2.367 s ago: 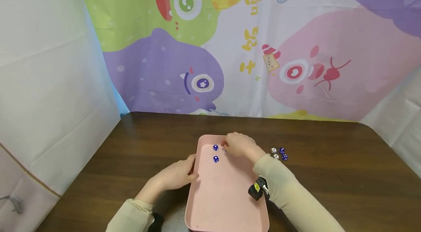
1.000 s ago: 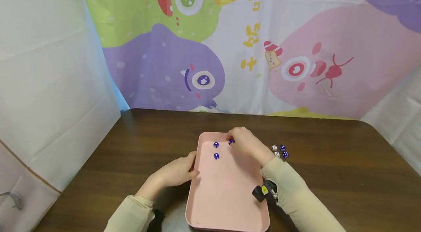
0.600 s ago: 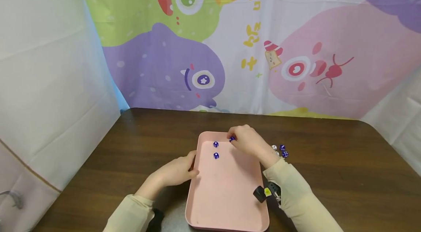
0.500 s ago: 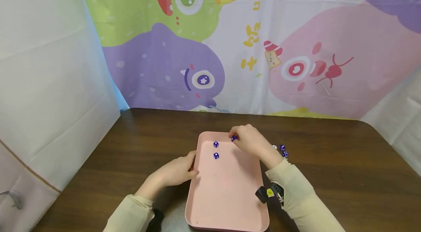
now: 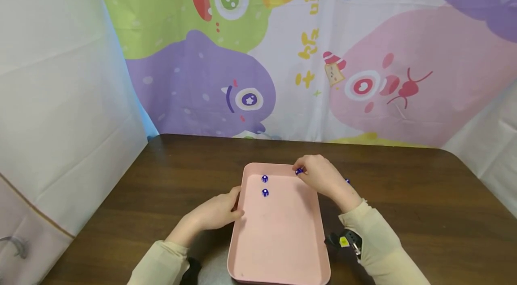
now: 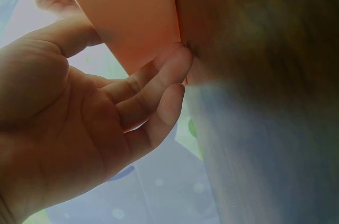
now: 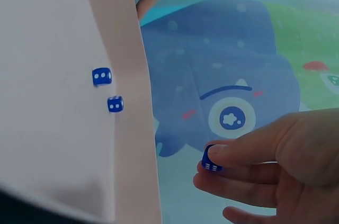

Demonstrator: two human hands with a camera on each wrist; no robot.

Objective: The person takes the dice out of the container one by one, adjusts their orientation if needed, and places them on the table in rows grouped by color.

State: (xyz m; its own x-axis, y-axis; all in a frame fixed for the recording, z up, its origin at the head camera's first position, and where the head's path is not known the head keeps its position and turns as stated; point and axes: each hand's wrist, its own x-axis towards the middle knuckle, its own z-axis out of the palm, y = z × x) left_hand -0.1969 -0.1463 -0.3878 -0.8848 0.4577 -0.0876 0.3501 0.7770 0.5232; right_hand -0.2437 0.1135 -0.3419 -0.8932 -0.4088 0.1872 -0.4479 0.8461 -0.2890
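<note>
A pink tray (image 5: 278,235) lies lengthwise on the table. Two blue dice with white pips, a nearer die (image 5: 265,192) and a farther die (image 5: 264,178), sit one behind the other near its far left corner. My left hand (image 5: 216,211) grips the tray's left side, thumb at the rim and fingers along the outer wall, as the left wrist view shows. Over the tray's far right corner, my right hand (image 5: 323,177) pinches another blue die (image 7: 212,159) between thumb and fingers, held above the rim.
Right of the tray, a blue die (image 5: 347,181) peeks out from behind my right wrist; the others there are hidden. A brown wooden table (image 5: 424,204) extends to both sides. A cartoon-printed curtain (image 5: 194,78) hangs behind it.
My right hand has lifted a blue die from the tray floor and moved it right to the far right corner, covering most dice on the table. My left hand stays put.
</note>
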